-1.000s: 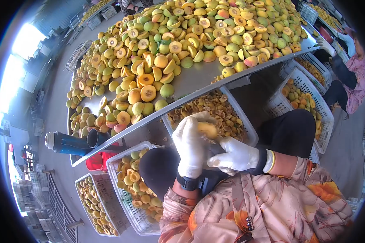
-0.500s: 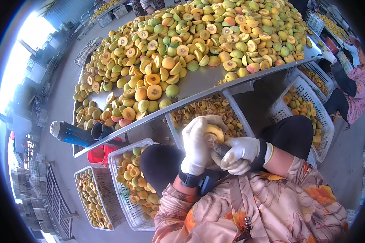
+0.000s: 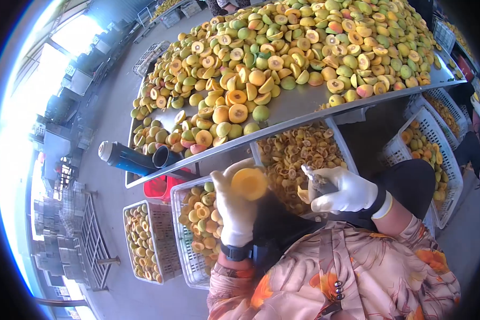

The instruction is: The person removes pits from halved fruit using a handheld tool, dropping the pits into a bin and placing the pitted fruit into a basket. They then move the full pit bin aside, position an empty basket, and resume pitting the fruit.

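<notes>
Drawn apart since the earlier frame: left hand and right hand, with a clear gap between. Gripped in the left, a yellow fruit half, round cut face showing, well to the left of the right hand. Clasped in the right, a grey tool, long axis slanting up and leftward, above a crate of fruit scraps.

Hollowed fruit half, grey tool
The yellow-orange half shows its round cut face in the left hand; apart to its right, the tool juts from the right hand, pale tip pointing far-left.
</notes>
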`<state>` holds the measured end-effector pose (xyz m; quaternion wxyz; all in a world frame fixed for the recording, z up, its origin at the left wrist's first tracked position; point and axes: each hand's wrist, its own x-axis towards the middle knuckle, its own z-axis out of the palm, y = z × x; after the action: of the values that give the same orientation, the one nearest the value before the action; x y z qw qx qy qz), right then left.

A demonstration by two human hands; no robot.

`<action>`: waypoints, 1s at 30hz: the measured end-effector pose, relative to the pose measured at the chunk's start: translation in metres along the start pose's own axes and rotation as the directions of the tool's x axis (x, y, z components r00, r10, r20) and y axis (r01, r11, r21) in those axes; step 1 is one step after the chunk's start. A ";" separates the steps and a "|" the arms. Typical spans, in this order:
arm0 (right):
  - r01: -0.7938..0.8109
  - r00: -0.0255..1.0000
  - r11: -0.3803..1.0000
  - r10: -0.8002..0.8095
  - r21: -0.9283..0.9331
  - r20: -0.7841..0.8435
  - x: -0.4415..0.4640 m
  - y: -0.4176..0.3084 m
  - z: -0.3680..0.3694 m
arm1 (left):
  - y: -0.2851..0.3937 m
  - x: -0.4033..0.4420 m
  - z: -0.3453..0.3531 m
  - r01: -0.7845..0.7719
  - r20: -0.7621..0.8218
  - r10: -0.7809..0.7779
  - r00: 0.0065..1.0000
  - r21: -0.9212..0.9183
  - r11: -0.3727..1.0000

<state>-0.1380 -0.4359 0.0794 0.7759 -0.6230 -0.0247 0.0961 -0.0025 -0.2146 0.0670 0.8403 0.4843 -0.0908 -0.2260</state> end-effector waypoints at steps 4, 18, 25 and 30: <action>-0.020 0.959 0.975 -0.044 -0.220 -0.280 0.012 0.022 -0.009 | 0.040 -0.023 -0.064 -0.076 -0.349 0.171 0.921 0.270 0.960; -0.310 0.948 0.693 0.178 -0.651 -0.262 0.025 0.101 -0.044 | 0.021 0.186 -0.063 -0.208 0.343 0.314 0.885 0.896 -0.393; -0.297 0.940 0.729 0.110 -0.617 -0.323 0.023 0.103 -0.053 | -0.022 0.265 -0.031 -0.161 0.269 0.068 0.961 0.738 -0.655; -0.293 0.936 0.768 0.108 -0.569 -0.336 0.024 0.101 -0.052 | -0.035 0.259 -0.052 -0.219 0.287 0.153 0.946 0.910 -0.352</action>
<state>-0.1187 -0.4606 -0.0323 0.5129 -0.8460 0.1244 0.0759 0.2350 -0.3111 -0.0066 0.1227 0.9330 -0.3304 0.0722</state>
